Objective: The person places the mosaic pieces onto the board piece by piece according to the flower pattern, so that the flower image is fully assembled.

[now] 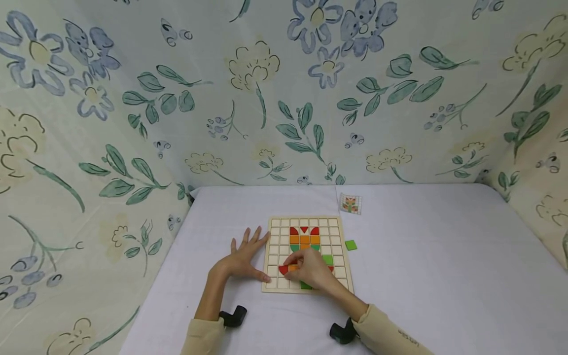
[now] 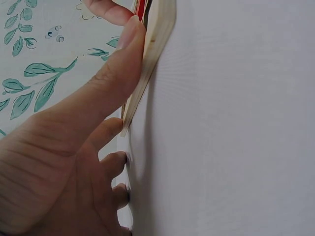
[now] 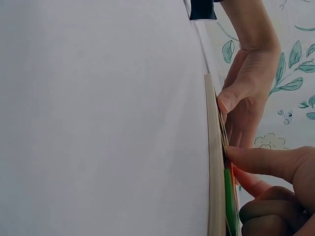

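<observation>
A square wooden grid board point(image 1: 274, 224) lies on the table, with red, orange and green tiles set in its middle cells. My right hand point(image 1: 312, 271) reaches over its lower part, thumb and index finger pinching a red rounded tile point(image 1: 283, 270) in a lower-left cell. That hand covers several tiles beneath it. Fingers spread, my left hand point(image 1: 241, 260) rests along the board's left side, its thumb at the lower-left edge. In the left wrist view, the left thumb point(image 2: 130, 39) touches the board's rim. A green tile point(image 3: 230, 196) shows edge-on in the right wrist view.
A loose green square tile point(image 1: 351, 245) lies just right of the board. Behind it is a small card point(image 1: 350, 203) printed with a coloured pattern. White cloth point(image 1: 421, 261) covers the table, and a floral curtain point(image 1: 310, 98) hangs behind. Black wrist devices point(image 1: 233, 316) sit near both sleeves.
</observation>
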Demonstrator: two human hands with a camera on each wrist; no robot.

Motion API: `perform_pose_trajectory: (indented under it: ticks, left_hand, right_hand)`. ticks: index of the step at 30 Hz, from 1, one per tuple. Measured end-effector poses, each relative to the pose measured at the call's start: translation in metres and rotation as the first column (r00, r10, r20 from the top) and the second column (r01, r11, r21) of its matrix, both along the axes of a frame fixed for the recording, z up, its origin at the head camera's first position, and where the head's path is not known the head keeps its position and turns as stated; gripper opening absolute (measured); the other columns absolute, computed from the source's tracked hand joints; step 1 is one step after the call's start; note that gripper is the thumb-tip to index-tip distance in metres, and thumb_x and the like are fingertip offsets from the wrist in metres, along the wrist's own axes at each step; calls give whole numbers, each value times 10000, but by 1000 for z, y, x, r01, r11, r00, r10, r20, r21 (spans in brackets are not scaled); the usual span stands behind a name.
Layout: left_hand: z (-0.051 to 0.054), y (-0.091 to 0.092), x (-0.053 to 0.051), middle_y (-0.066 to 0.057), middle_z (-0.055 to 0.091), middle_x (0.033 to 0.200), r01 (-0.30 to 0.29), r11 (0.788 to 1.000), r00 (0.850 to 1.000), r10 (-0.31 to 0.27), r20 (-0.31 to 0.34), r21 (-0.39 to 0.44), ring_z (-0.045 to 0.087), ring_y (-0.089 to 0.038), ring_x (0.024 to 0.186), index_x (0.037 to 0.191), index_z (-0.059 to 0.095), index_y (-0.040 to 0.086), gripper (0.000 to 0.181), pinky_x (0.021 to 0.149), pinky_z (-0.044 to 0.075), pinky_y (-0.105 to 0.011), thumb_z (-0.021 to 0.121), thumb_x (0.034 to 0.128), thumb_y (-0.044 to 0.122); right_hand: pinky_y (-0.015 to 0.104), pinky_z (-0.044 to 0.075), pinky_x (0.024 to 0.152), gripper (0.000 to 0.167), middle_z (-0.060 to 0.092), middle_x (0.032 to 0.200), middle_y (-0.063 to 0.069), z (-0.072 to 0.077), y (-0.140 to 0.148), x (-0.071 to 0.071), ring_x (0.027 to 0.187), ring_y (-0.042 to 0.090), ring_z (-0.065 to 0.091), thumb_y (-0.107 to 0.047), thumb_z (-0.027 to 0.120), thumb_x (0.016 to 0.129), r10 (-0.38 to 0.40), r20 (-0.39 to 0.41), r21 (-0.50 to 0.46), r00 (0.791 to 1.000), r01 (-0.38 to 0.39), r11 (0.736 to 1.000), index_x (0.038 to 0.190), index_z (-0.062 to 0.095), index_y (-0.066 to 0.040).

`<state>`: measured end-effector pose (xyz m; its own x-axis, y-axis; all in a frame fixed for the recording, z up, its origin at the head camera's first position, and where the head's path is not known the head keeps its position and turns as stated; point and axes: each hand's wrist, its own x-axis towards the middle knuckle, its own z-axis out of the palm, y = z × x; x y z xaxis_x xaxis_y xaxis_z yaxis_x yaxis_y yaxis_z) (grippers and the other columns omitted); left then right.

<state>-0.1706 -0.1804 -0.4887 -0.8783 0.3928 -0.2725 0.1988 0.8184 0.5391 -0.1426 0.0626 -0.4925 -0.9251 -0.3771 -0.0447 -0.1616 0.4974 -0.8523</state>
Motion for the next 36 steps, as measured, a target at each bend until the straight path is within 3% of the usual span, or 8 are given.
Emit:
perform_pose_trajectory:
  ticks: [13, 20, 28, 36]
  left_hand:
    - [1, -1, 1, -112, -4, 1760, 1, 1000, 1000, -1, 2, 1, -146, -424, 1606, 1667, 214, 219, 1240, 1217, -123, -754, 940, 696, 483]
    - [1, 0, 1, -110, -5, 1761, 2, 1000, 1000, -2, -2, -8, -143, -421, 1608, 1668, 208, 230, 1240, 1222, -120, -748, 935, 698, 494]
    - [-1, 1, 1, -98, 1, 1763, -19, 1000, 1000, 19, 0, -5, -137, -411, 1611, 1665, 219, 240, 1256, 1231, -118, -735, 955, 673, 468]
    - [0, 2, 1, -93, 6, 1763, -25, 1000, 1000, 25, -1, -12, -137, -404, 1614, 1664, 228, 246, 1252, 1233, -116, -734, 957, 671, 468]
  right_hand:
    - [197, 215, 456, 136, 377, 550, -49, -3, -1, -2, 490, 100, 327, -111, 863, 817, -6, 16, -8, 1000, 6, 1000, 935, 808, -74]
    - [182, 222, 443, 142, 370, 536, -61, 5, 8, -4, 464, 77, 307, -106, 830, 853, -26, 55, -18, 998, 27, 999, 987, 808, -64]
    - [209, 211, 447, 242, 321, 553, -38, 27, 71, -22, 486, 120, 271, -151, 794, 904, -141, 85, -1, 986, 141, 990, 1128, 785, -62]
    - [220, 233, 479, 409, 344, 585, -51, 22, 148, -36, 540, 99, 295, -169, 801, 894, -261, 103, 83, 960, 253, 964, 1269, 715, -30]
